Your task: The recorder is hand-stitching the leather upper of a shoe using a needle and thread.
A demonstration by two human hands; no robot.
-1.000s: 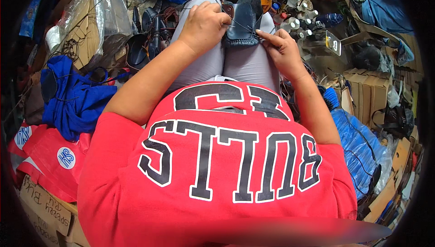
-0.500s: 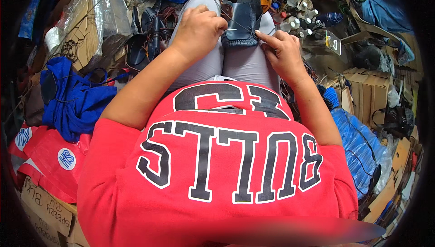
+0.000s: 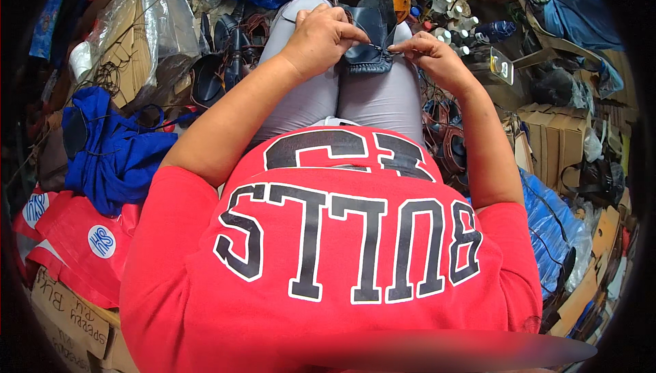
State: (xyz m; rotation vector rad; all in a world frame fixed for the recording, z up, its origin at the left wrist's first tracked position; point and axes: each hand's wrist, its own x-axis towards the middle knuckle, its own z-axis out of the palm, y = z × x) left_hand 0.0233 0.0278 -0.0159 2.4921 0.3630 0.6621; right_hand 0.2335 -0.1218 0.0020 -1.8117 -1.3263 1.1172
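Note:
Between my knees, across my grey trousers (image 3: 372,99), rests a dark navy leather shoe (image 3: 362,24) with a gathered, puckered seam at its near end. My left hand (image 3: 321,39) is over the shoe's left side, thumb and finger pinched close above the leather. From the right, my right hand (image 3: 432,58) pinches a fine dark thread at the shoe's edge. A short, thin, needle-like line spans the gap between both sets of fingertips. It is too small to tell what the left fingers hold. A brown-orange leather piece (image 3: 402,8) shows at the shoe's right side.
Several bottles (image 3: 447,4) crowd the far right. Loose shoes (image 3: 232,45) lie left of my knee, others (image 3: 447,134) right of it. A blue cloth (image 3: 113,154) and a red bag (image 3: 82,236) are at left; cardboard (image 3: 553,134) and blue plastic (image 3: 543,222) at right.
My left hand has moved right over the shoe, its fingertips now nearly meeting the right hand's. The right hand's fingers have turned inward, and its forearm has swung outward.

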